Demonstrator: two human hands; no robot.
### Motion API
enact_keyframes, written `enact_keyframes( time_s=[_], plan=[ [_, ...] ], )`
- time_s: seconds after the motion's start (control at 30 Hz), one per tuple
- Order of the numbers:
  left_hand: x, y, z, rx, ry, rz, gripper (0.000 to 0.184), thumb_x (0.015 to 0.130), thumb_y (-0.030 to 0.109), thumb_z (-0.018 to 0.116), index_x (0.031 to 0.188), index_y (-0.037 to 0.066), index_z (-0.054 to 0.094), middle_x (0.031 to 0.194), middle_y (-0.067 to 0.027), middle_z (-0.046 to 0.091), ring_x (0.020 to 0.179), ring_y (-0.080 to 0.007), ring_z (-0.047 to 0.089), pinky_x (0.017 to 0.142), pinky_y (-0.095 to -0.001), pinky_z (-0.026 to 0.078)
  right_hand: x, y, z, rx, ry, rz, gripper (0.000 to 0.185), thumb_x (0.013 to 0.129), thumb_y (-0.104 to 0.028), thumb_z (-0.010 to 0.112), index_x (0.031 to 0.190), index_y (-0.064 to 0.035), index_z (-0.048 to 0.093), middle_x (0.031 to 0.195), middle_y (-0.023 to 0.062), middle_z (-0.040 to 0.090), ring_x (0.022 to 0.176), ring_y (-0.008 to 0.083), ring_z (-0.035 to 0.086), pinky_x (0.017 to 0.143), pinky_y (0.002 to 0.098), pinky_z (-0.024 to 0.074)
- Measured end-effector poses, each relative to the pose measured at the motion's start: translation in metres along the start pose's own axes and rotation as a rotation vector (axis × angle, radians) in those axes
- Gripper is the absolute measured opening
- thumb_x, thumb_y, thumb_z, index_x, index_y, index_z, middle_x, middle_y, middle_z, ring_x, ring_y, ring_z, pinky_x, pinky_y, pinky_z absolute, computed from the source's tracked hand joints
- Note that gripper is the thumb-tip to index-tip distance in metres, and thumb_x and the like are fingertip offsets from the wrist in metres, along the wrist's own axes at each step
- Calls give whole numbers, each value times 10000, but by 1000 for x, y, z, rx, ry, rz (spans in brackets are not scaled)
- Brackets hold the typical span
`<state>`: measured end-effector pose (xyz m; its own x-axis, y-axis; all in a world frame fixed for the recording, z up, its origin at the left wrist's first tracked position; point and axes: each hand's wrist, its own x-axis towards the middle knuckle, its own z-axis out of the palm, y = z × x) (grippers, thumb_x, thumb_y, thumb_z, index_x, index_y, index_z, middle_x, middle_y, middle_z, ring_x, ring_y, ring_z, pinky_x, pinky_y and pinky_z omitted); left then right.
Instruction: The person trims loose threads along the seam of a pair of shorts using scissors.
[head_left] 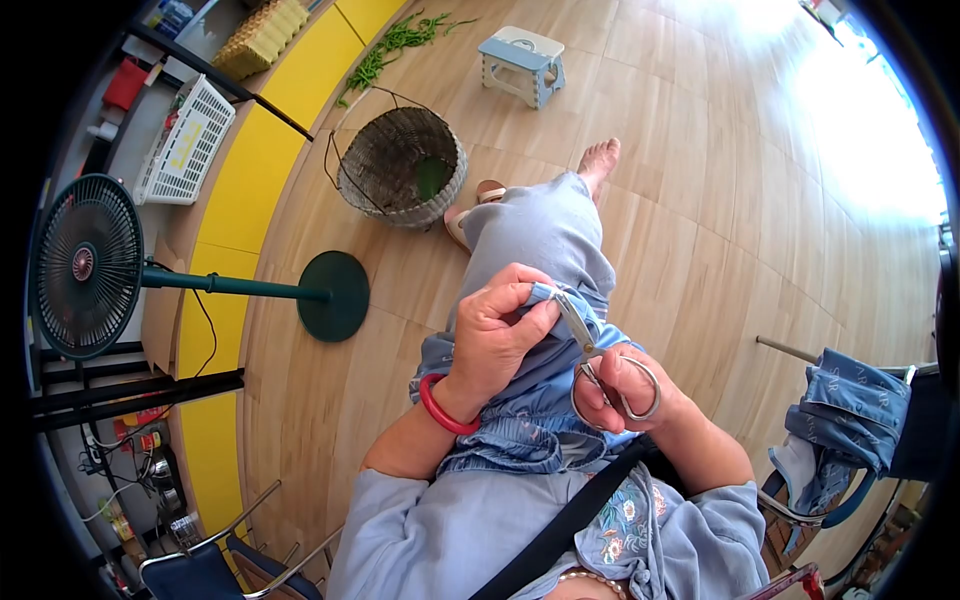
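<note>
My left hand [502,325], with a red bangle [447,407] at its wrist, pinches an edge of blue denim-like cloth [545,293] between thumb and fingers. The rest of the blue garment [535,425] lies bunched across my lap. In my right hand [645,385] is a pair of metal scissors [588,345], with fingers through the handle loops. Their blades point up and left, right at the cloth edge by my left fingertips. Whether the blades are parted is hard to make out.
A woven basket [400,165] stands ahead, near a small folding stool [522,65] and scattered green vegetables [400,45]. To the left are a green standing fan [335,297] and yellow-fronted shelving [240,170]. Folded blue denim [850,410] hangs over a chair at right.
</note>
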<state>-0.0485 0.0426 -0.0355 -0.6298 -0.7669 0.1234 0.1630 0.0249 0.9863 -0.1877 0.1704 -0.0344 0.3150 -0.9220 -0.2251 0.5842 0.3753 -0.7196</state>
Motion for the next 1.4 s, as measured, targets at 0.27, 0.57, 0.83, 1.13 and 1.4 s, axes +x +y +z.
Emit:
enact_keyframes(
  time_s=[0.27,0.57,0.83,1.13,1.4],
  plan=[
    [-1,-2,1,12,2,5,34,810,-25,603,804,-50,625,853,13,569,711,-19,471,608,-165,389,1,2,1,8,23,-16,589,921,-560,388,664,-42,500,500,38,477,435,100,428,418,220,332],
    [-1,0,1,-9,10,-17,35,814,-22,604,812,-49,626,862,14,573,718,-17,480,613,-163,396,-1,1,3,-18,35,-16,571,929,-534,398,657,-44,505,518,34,499,444,92,440,422,212,338],
    [-1,-1,1,-9,2,-11,35,819,-21,604,821,-46,628,867,10,573,727,-19,487,622,-163,404,-1,0,3,16,29,-16,568,935,-526,389,655,-45,502,504,31,483,445,94,437,426,211,337],
    [-2,-1,1,38,0,13,32,817,-22,607,821,-46,628,861,7,576,724,-28,488,623,-170,401,-2,4,1,-68,59,-19,565,932,-525,396,656,-46,510,516,29,500,451,87,445,430,209,341],
    [-2,-1,5,17,39,6,30,809,-18,621,811,-45,634,837,7,573,707,-28,478,608,-175,394,1,4,4,-205,151,0,520,915,-498,469,664,-46,527,544,29,530,480,84,494,446,211,378]
  ],
)
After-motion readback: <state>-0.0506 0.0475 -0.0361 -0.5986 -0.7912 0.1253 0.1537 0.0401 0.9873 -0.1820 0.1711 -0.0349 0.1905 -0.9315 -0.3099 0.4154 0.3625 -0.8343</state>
